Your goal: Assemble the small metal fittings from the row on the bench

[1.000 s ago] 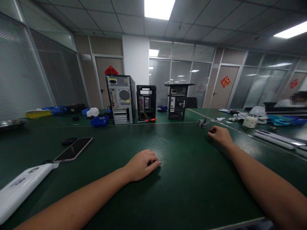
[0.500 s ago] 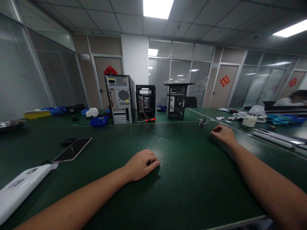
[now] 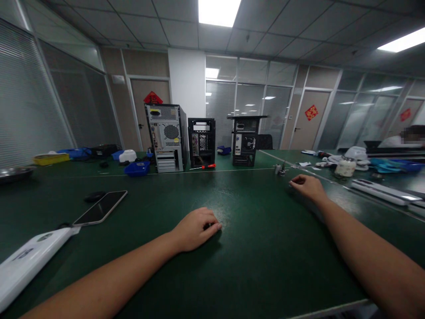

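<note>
My left hand (image 3: pixel 197 228) rests on the green table mat (image 3: pixel 252 239) near the middle, its fingers curled over something small and dark that I cannot make out. My right hand (image 3: pixel 307 186) lies further out to the right with its fingers curled in; whether anything is in them does not show. Small metal parts (image 3: pixel 280 169) stand just beyond the right hand. Three computer towers stand at the far side: a grey one (image 3: pixel 165 137), a black one (image 3: pixel 202 141) and another black one (image 3: pixel 246 141).
A phone (image 3: pixel 100 207) and a black puck-like object (image 3: pixel 94 196) lie at the left, with a white device (image 3: pixel 26 261) nearer me. A red-handled screwdriver (image 3: pixel 205 166), a blue bin (image 3: pixel 137 168) and a yellow tray (image 3: pixel 52 157) sit far back. A person sits at the far right.
My right hand has crept slightly forward and to the right on the mat. The left hand has not moved.
</note>
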Available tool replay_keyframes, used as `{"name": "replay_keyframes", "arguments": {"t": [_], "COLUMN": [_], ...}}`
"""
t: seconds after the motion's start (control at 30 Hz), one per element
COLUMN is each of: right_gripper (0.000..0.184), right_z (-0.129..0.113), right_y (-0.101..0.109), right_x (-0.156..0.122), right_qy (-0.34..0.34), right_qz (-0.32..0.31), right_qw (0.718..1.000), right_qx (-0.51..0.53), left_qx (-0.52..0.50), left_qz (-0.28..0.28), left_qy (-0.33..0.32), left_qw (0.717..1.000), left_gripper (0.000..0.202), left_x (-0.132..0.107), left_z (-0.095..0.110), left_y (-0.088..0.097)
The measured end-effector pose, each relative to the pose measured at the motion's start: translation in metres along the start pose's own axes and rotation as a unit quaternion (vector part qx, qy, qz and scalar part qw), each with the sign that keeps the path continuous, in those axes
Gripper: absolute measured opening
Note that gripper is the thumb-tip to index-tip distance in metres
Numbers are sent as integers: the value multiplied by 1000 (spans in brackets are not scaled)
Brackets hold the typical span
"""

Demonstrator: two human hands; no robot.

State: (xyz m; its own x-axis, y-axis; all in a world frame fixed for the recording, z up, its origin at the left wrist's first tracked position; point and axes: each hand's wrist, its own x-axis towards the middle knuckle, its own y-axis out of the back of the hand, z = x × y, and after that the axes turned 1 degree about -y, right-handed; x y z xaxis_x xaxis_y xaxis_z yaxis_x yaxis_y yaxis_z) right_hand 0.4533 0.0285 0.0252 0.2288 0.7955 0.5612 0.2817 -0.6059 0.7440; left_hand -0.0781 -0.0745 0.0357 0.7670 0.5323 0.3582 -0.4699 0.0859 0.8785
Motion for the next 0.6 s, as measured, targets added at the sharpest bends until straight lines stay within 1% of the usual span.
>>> {"name": "replay_keyframes", "arguments": {"t": [0.1, 0.37, 0.5, 0.6], "right_gripper": [38, 35, 39, 37], "right_z": [0, 1, 5, 10], "right_y": [1, 2, -1, -3], "right_x": [0, 0, 1, 3], "right_qy": [-6, -54, -68, -74], "right_qz": [-14, -38, -50, -59], "right_qw": [1000, 996, 993, 989], "right_qx": [20, 62, 84, 109], "left_qx": [-4, -4, -4, -6], "left_qz": [-2, -6, -7, -8], "left_qy": [4, 7, 8, 6], "left_qw": [1000, 1000, 1000, 1000], "left_gripper": [27, 28, 28, 29], "left_x": [1, 3, 3, 3], "left_z": [0, 4, 6, 4], "left_y": [-1, 0, 1, 1]}}
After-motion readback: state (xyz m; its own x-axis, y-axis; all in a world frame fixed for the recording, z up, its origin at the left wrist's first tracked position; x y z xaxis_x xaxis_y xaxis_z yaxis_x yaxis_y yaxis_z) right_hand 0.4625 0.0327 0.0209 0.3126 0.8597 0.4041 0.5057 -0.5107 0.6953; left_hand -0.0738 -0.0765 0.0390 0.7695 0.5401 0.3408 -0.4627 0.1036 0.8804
